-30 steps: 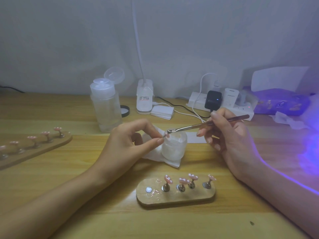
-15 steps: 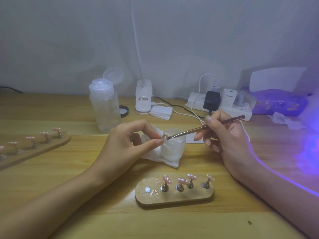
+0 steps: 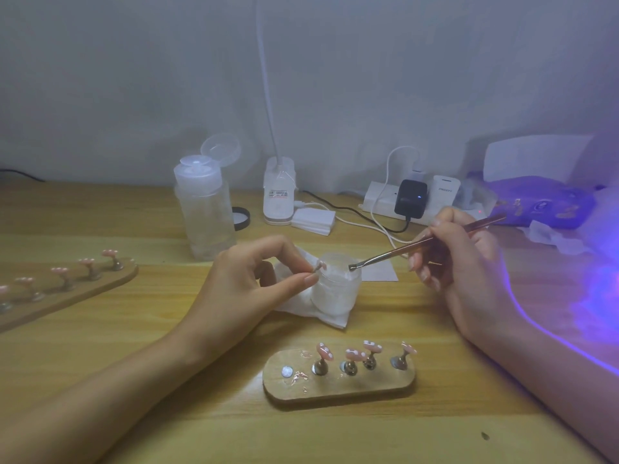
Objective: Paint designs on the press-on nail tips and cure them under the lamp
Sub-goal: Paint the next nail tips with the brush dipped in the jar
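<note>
The left hand (image 3: 241, 283) pinches a nail tip (image 3: 320, 264) in its thumb-and-forefinger grip, just left of the jar (image 3: 335, 293). The right hand (image 3: 465, 262) pinches the brush (image 3: 402, 251), whose long axis slants left and nearer, bristles at the jar's rim.

Bench (image 3: 134, 413): light wood w/ visible grain, smooth, low sheen. Oval holder (image 3: 338, 388) & long holder (image 3: 67, 298): wood, matt, browner. Stands (image 3: 320, 367) on oval holder: shiny metal. Nail tips (image 3: 324, 350): pink, glossy. Held nail tip (image 3: 321, 264): same pink, finish too small to tell. Jar (image 3: 335, 293): frosted translucent plastic. Wipe (image 3: 301, 311) under it: white, soft, crumpled; paper or cloth, can't tell. Brush (image 3: 435, 238): polished metal, silver nr tip, rose-gold twd end. Bottle (image 3: 206, 222): clear plastic. Power strip (image 3: 378, 202): smooth white plastic.
</note>
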The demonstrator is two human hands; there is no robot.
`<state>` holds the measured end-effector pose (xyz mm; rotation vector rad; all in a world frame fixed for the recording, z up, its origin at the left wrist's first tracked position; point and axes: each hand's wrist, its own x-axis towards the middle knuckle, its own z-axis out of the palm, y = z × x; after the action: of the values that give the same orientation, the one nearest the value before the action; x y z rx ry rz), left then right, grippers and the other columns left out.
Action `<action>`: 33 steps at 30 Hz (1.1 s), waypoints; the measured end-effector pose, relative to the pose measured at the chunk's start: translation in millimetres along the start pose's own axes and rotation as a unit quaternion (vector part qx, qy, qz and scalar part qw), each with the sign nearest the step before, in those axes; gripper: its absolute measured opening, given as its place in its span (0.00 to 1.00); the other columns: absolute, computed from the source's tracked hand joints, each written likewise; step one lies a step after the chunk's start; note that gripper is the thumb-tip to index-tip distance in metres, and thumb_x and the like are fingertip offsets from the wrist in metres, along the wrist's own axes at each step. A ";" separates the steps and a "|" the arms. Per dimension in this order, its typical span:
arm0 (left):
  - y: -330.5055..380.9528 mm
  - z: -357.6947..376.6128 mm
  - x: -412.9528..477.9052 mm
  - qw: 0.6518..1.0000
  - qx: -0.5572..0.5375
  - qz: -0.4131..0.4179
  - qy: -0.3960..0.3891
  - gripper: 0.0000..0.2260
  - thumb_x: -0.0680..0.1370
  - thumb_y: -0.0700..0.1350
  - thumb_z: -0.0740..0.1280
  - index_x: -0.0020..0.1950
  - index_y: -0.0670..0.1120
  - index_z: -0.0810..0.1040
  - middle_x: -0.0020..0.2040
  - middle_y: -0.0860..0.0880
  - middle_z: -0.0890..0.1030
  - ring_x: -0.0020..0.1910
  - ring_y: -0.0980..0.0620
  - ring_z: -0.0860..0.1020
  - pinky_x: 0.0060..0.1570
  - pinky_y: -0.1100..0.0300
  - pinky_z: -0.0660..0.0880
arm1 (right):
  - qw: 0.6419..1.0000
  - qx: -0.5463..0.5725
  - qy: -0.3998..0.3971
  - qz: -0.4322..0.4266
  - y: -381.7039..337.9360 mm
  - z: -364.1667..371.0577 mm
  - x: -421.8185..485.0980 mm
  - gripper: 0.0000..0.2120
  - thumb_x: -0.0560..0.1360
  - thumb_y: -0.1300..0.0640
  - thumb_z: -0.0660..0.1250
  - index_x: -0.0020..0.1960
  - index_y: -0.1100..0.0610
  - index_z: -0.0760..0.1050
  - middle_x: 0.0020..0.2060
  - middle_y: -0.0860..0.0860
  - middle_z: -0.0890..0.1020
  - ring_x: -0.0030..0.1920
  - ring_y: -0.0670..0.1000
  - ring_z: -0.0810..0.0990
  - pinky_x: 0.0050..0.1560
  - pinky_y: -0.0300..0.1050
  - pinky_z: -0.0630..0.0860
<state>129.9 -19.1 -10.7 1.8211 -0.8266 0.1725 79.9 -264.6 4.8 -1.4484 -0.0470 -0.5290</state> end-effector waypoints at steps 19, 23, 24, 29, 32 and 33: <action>0.4 -0.2 -1.1 1.000 0.009 0.013 -0.009 0.06 0.74 0.44 0.75 0.39 0.48 0.80 0.31 0.64 0.77 0.25 0.60 0.66 0.29 0.75 0.61 | 0.982 -0.034 -0.102 -0.156 -5.1 -10.0 2.3 0.17 0.66 0.68 0.54 0.44 0.49 0.71 0.32 0.53 0.76 0.29 0.55 0.71 0.27 0.37 0.67; 0.5 0.1 -1.0 1.000 0.011 0.010 -0.007 0.06 0.74 0.44 0.75 0.39 0.48 0.80 0.31 0.64 0.77 0.25 0.60 0.66 0.29 0.75 0.62 | 0.987 -0.012 -0.071 -0.147 -6.0 -10.2 4.6 0.15 0.66 0.67 0.52 0.43 0.50 0.71 0.31 0.52 0.76 0.28 0.53 0.72 0.25 0.37 0.66; 0.5 0.4 -0.9 1.000 0.013 0.009 -0.007 0.06 0.74 0.44 0.75 0.39 0.48 0.80 0.30 0.65 0.76 0.25 0.60 0.66 0.29 0.75 0.61 | 0.988 -0.001 -0.062 -0.140 -6.5 -9.7 4.5 0.14 0.67 0.67 0.53 0.43 0.51 0.70 0.31 0.51 0.76 0.28 0.52 0.72 0.25 0.36 0.66; -0.9 0.2 -0.8 1.000 0.008 0.000 -0.006 0.06 0.74 0.47 0.75 0.39 0.51 0.79 0.37 0.60 0.80 0.26 0.60 0.67 0.29 0.73 0.64 | 0.992 0.013 -0.070 -0.105 -6.2 1.2 0.5 0.04 0.73 0.59 0.61 0.45 0.51 0.71 0.33 0.51 0.78 0.30 0.52 0.77 0.25 0.39 0.70; -2.0 0.9 -0.5 1.000 0.000 -0.002 -0.002 0.07 0.75 0.46 0.75 0.39 0.52 0.79 0.39 0.59 0.81 0.27 0.60 0.67 0.29 0.72 0.64 | 0.992 -0.028 -0.070 -0.105 -5.7 7.4 -3.0 0.04 0.77 0.56 0.62 0.44 0.50 0.72 0.32 0.53 0.79 0.29 0.54 0.77 0.24 0.41 0.71; -2.2 0.9 -0.2 1.000 -0.006 -0.004 -0.002 0.06 0.75 0.46 0.75 0.40 0.52 0.79 0.40 0.58 0.82 0.27 0.60 0.67 0.29 0.72 0.64 | 0.991 -0.038 -0.058 -0.110 -6.1 7.8 -3.7 0.06 0.79 0.56 0.61 0.43 0.49 0.72 0.30 0.52 0.79 0.29 0.53 0.76 0.24 0.40 0.71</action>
<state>130.8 -19.5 -12.9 1.8134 -0.8220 0.1596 76.6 -256.1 10.3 -1.5573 -0.2844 -0.6310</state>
